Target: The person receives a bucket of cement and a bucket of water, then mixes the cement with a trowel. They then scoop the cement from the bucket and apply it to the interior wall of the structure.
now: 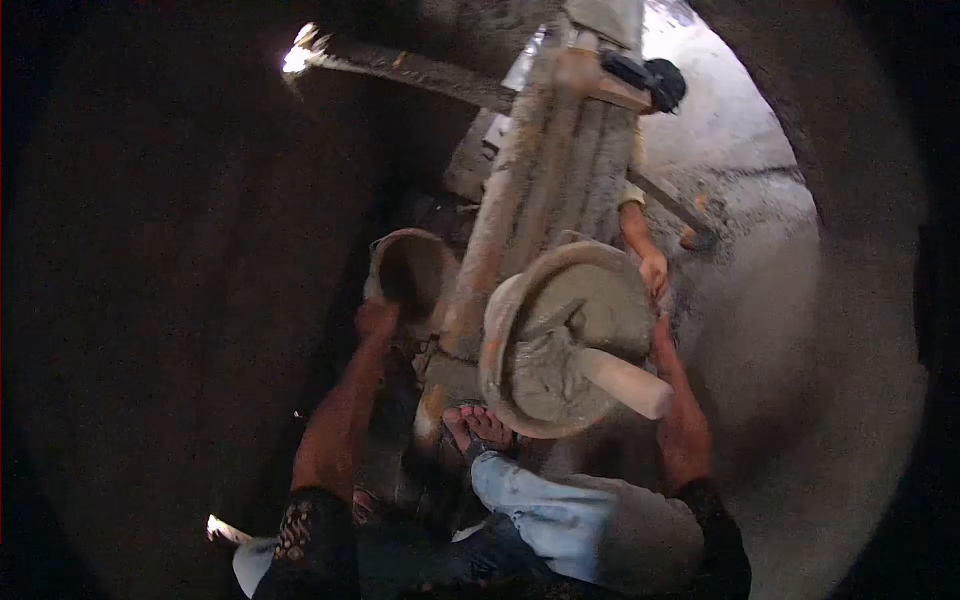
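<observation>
My left hand (377,319) is closed on the side of a bucket (450,262) whose inside looks dark and bare. At the right edge of a second, round bucket (492,345) is my right hand (661,338), closed on its rim; the fingers are partly hidden and blurred. Wet grey mortar (606,300) fills that bucket. A trowel with a thick pale handle (627,383) rests in the mortar, its blade mostly covered. Another person's hand (653,273) reaches close to the same rim, just beyond my right hand.
A mortar-stained plank (545,170) runs away from me, with my bare foot (478,428) at its near end. A pole (415,75) crosses at the upper left. The other person's dark-haired head (665,86) shows beyond the plank. A tool (675,208) lies beyond at right.
</observation>
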The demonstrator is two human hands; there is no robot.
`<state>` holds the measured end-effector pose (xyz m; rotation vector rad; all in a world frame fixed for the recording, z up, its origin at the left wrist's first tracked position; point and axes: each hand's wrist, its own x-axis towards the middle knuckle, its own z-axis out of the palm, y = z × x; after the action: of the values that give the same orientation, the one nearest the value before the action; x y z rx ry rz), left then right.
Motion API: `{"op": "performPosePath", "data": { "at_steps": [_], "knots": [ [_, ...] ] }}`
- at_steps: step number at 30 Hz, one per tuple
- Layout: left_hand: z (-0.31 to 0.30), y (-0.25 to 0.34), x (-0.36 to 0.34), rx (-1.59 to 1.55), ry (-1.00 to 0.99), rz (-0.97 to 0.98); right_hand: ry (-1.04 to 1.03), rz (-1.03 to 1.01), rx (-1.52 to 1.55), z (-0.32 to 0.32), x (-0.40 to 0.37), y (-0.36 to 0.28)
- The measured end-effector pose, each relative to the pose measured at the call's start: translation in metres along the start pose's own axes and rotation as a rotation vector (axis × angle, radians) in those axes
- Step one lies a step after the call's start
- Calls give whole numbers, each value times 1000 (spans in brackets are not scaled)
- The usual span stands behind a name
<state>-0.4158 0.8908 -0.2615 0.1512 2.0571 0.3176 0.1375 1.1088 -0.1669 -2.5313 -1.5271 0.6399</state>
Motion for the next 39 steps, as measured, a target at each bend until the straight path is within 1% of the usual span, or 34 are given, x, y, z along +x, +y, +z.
{"op": "performPosePath", "data": {
  "at_steps": [1, 2, 3, 5, 6, 7, 8, 9, 11, 12, 14, 16, 18, 20, 21, 23, 24, 25, 26, 27, 28, 29, 30, 32, 33, 35, 37, 39],
  "knots": [
    [6, 0, 3, -67, 29, -17, -14, 3, 1, -3, -6, 4],
    [5, 12, -10, -133, 55, -36, -35, 8, -7, -6, -15, 2],
    [10, 11, -5, -152, 55, -60, -38, 14, 1, -12, -21, 14],
    [25, 10, 11, -170, -22, -23, -57, 31, -5, -21, -33, 24],
    [39, 1, 23, -175, -24, -32, -63, 41, -7, -23, -39, 29],
    [56, -9, 39, -148, 101, 36, -81, 50, -20, -26, -48, 29],
    [59, -8, 41, -122, 230, 103, -78, 51, -2, -31, -53, 33],
    [61, -7, 42, -124, 236, 98, -87, 54, 3, -32, -56, 35],
    [48, 16, 20, -209, 132, 38, -110, 54, -6, -38, -66, 34],
    [38, 26, 9, -212, 125, 40, -116, 52, -7, -41, -73, 36],
    [25, 42, -7, -168, 39, 105, -126, 56, -18, -40, -86, 38],
    [50, 29, 21, -189, 72, 94, -153, 45, -30, -40, -97, 35],
    [48, 34, 20, -206, 103, 88, -150, 38, -23, -50, -93, 37],
    [40, 45, 9, -121, 91, 198, -156, 36, -23, -53, -93, 39],
    [33, 55, -3, -123, 82, 204, -160, 38, -22, -54, -95, 40],
    [22, 73, -21, -289, 56, 60, -168, 45, -25, -62, -106, 35],
    [30, 69, -11, -286, 47, 69, -171, 45, -21, -64, -110, 35],
    [43, 59, 7, -183, 150, 100, -172, 45, -16, -68, -115, 35],
    [40, 64, 8, -81, 254, 134, -176, 47, 2, -69, -120, 38],
    [37, 68, 9, -81, 251, 149, -179, 45, 9, -68, -119, 38],
    [32, 72, 11, -92, 167, 98, -181, 39, 16, -66, -117, 37],
    [27, 78, 9, -104, 84, 47, -187, 28, 24, -67, -118, 33],
    [31, 74, 13, -100, 79, 56, -191, 18, 32, -69, -118, 31],
    [46, 64, 30, -308, 116, 46, -199, -18, 49, -70, -114, 21],
    [47, 60, 39, -299, 111, 53, -203, -45, 70, -71, -111, 13],
    [47, 61, 55, -276, -89, 98, -215, -125, 105, -69, -97, -6],
    [46, 78, 37, -262, -65, 91, -209, -204, 125, -66, -82, -28],
    [38, 104, 3, -251, -40, 79, -191, -51, 8, -85, -90, -83]
  ]
}}
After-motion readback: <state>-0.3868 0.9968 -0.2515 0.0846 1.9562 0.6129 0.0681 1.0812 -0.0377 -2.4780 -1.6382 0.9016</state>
